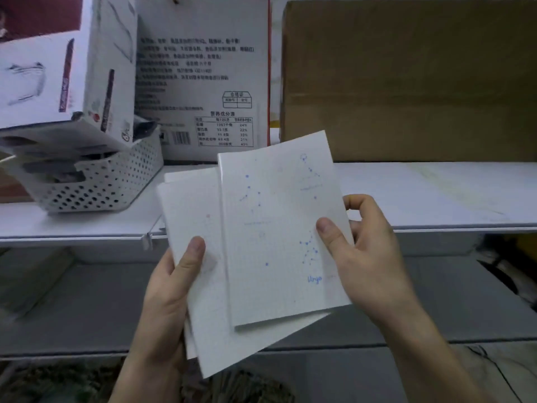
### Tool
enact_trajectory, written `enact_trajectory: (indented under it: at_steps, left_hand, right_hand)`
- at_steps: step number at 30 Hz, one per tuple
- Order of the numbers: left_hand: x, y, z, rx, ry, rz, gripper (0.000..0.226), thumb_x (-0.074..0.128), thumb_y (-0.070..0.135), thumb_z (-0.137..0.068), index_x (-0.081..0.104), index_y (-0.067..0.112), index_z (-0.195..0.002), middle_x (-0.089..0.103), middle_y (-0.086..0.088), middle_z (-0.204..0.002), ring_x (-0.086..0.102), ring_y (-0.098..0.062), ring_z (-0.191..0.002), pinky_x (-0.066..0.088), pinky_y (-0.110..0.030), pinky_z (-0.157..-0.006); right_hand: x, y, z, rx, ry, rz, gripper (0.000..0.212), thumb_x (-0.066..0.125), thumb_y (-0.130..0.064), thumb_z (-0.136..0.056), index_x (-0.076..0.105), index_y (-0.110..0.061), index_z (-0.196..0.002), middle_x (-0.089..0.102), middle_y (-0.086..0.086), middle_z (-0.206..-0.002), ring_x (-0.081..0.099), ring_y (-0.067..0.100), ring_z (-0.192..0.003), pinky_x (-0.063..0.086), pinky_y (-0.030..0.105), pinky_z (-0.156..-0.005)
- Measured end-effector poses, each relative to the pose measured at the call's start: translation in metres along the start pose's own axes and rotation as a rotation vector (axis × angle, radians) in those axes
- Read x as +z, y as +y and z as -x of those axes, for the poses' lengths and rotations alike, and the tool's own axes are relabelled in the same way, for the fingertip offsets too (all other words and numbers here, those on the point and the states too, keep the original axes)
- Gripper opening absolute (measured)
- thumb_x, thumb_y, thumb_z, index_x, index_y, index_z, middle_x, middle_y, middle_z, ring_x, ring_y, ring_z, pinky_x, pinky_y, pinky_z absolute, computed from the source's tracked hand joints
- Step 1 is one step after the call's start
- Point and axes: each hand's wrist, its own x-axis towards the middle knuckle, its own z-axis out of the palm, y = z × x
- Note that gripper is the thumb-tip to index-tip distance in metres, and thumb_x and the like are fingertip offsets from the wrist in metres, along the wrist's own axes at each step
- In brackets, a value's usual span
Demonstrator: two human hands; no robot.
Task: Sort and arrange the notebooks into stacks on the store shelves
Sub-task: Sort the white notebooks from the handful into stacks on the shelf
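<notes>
Head view: the top notebook (pixel 279 228), white with blue constellation dots, lies askew on the lower notebooks (pixel 200 286), also white, and all of them are held in the air in front of the shelf edge. The left hand (pixel 162 301) grips the lower notebooks at their left edge, thumb on the cover. The right hand (pixel 369 251) pinches the top notebook's right edge, its fingers (pixel 357 202) curled behind and its thumb in front. Beyond the fingers runs the white shelf (pixel 421 196), with a perforated basket (pixel 116 184) past the left hand and a brown cardboard box (pixel 406 82) further back. The step looks like sorting by cover. Next, the top notebook probably needs lifting off and laying flat on the shelf just past the right fingers.
</notes>
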Motion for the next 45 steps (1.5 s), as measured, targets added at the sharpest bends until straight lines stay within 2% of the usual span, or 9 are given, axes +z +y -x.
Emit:
enact_trajectory:
  at_steps: [7, 12, 19, 26, 31, 35, 38, 41, 45]
  left_hand:
    - [0.02, -0.011, 0.0, 0.043, 0.07, 0.011, 0.048, 0.063, 0.042, -0.089, 0.066, 0.019, -0.131, 0.074, -0.015, -0.122, 0.069, -0.044, -0.112, 0.045, -0.068, -0.104]
    - [0.046, -0.029, 0.008, 0.095, 0.131, 0.018, 0.048, 0.06, 0.041, -0.091, 0.066, 0.022, -0.134, 0.073, -0.011, -0.126, 0.069, -0.039, -0.115, 0.052, -0.062, -0.093]
    - [0.088, -0.051, 0.021, 0.139, 0.197, 0.011, 0.047, 0.06, 0.043, -0.094, 0.064, 0.022, -0.136, 0.072, -0.009, -0.128, 0.068, -0.038, -0.118, 0.045, -0.067, -0.105]
    - [0.101, -0.06, 0.023, 0.228, 0.209, -0.186, 0.085, 0.078, 0.071, -0.074, 0.061, 0.016, -0.136, 0.066, -0.015, -0.134, 0.06, -0.043, -0.127, 0.041, -0.069, -0.109]
    - [0.109, -0.063, 0.026, 0.224, 0.163, -0.166, 0.077, 0.073, 0.07, -0.08, 0.06, 0.019, -0.137, 0.066, -0.013, -0.135, 0.06, -0.041, -0.128, 0.041, -0.068, -0.11]
    - [0.12, -0.064, 0.031, 0.176, 0.15, -0.109, 0.058, 0.075, 0.048, -0.085, 0.065, 0.017, -0.133, 0.07, -0.015, -0.129, 0.067, -0.044, -0.117, 0.047, -0.068, -0.103]
    - [0.123, -0.066, 0.035, 0.146, 0.121, -0.091, 0.091, 0.092, 0.059, -0.058, 0.064, 0.016, -0.134, 0.069, -0.016, -0.13, 0.066, -0.045, -0.116, 0.049, -0.067, -0.1]
    - [0.122, -0.068, 0.039, 0.135, 0.089, -0.071, 0.098, 0.095, 0.059, -0.051, 0.064, 0.015, -0.133, 0.069, -0.018, -0.13, 0.065, -0.048, -0.117, 0.046, -0.071, -0.102]
    - [0.117, -0.073, 0.044, 0.094, 0.04, -0.087, 0.101, 0.096, 0.058, -0.05, 0.063, 0.014, -0.134, 0.069, -0.02, -0.129, 0.066, -0.047, -0.116, 0.046, -0.068, -0.104]
  right_hand:
    - [-0.101, -0.005, -0.098, 0.193, -0.011, 0.022, 0.024, 0.062, -0.027, -0.099, 0.053, -0.019, -0.12, 0.073, 0.004, -0.108, 0.075, 0.022, -0.084, 0.061, 0.036, -0.069]
    - [-0.143, 0.025, -0.158, 0.234, -0.034, 0.269, 0.026, 0.064, -0.025, -0.098, 0.049, -0.015, -0.117, 0.063, 0.0, -0.102, 0.065, 0.015, -0.082, 0.048, 0.027, -0.059]
    - [-0.155, 0.054, -0.169, 0.161, -0.11, 0.553, 0.031, 0.063, -0.029, -0.096, 0.046, -0.015, -0.118, 0.057, 0.0, -0.105, 0.057, 0.022, -0.096, 0.041, 0.033, -0.075]
    - [-0.158, 0.056, -0.171, 0.095, -0.114, 0.753, 0.043, 0.061, -0.026, -0.095, 0.037, -0.011, -0.128, 0.06, 0.014, -0.115, 0.054, 0.031, -0.093, 0.045, 0.038, -0.074]
    - [-0.154, 0.056, -0.172, 0.101, -0.114, 0.919, 0.042, 0.054, -0.021, -0.096, 0.031, -0.013, -0.13, 0.051, 0.005, -0.086, 0.052, 0.026, -0.076, 0.035, 0.034, -0.054]
    - [-0.154, 0.054, -0.16, -0.02, -0.062, 1.254, 0.039, 0.05, -0.036, -0.099, 0.039, -0.015, -0.13, 0.048, 0.012, -0.124, 0.048, 0.033, -0.106, 0.038, 0.038, -0.072]
    - [-0.155, 0.041, -0.119, -0.291, -0.103, 0.86, 0.033, 0.044, -0.049, -0.101, 0.054, -0.023, -0.118, 0.055, 0.004, -0.116, 0.052, 0.025, -0.107, 0.047, 0.041, -0.084]
    - [-0.15, 0.019, -0.057, -0.104, -0.349, 0.119, 0.042, 0.055, -0.073, -0.084, 0.06, -0.034, -0.099, 0.064, -0.01, -0.086, 0.063, 0.011, -0.081, 0.048, 0.032, -0.067]
    - [-0.129, 0.033, 0.003, -0.087, -0.269, 0.04, 0.039, 0.082, -0.051, -0.074, 0.058, -0.034, -0.099, 0.066, -0.017, -0.09, 0.063, 0.003, -0.078, 0.052, 0.019, -0.065]
